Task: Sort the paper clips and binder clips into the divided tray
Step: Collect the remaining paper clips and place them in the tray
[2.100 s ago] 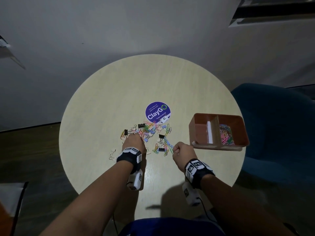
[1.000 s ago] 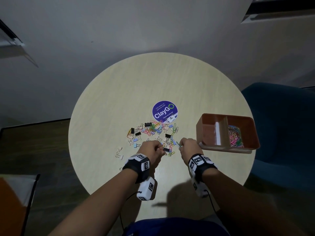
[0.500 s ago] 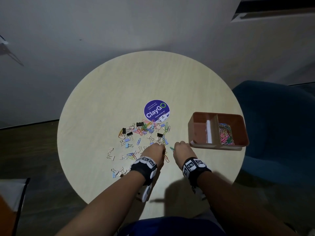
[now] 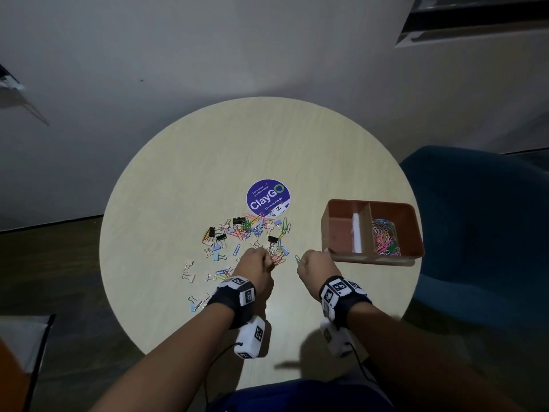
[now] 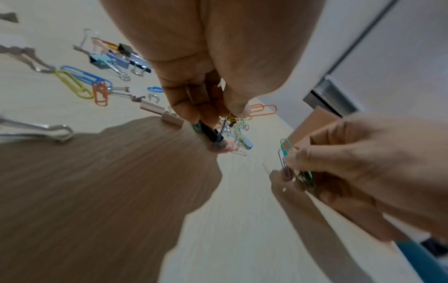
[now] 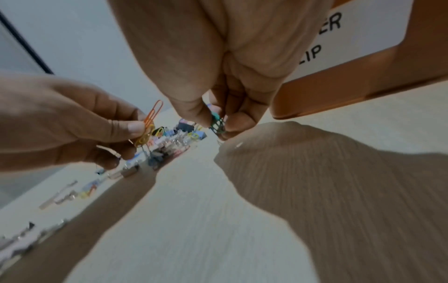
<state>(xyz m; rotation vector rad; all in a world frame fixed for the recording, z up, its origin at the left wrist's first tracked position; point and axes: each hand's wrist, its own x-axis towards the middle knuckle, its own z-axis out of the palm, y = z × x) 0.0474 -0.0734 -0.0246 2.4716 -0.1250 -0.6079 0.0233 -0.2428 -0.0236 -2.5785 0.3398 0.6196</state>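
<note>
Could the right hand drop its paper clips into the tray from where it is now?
Probably yes. The right hand, pinching a few paper clips, sits just beside the near left corner of the tray. Nothing lies between them, though the paper-clip compartment is the farther, right one.

Left hand fingers curled in pinch, right hand likewise pinching, both forearms extended forward, wrists banded.
</note>
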